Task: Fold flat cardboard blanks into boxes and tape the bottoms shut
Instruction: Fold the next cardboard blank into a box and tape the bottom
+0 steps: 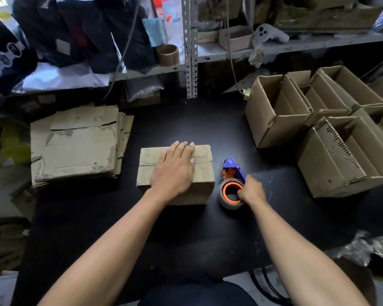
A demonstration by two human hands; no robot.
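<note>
A folded cardboard box (205, 173) stands in the middle of the black table (186, 228) with its closed flaps facing up. My left hand (175, 171) lies flat on those flaps, fingers straight and pressing them down. Just right of the box sits a tape dispenser (231, 186) with a purple blade guard and an orange core. My right hand (251, 191) grips its tape roll, the thumb hooked into the core.
A stack of flat cardboard blanks (75, 144) lies at the left of the table. Several folded open boxes (318, 120) crowd the right side. Metal shelving (191, 47) with bags, a tape roll and clutter rises behind.
</note>
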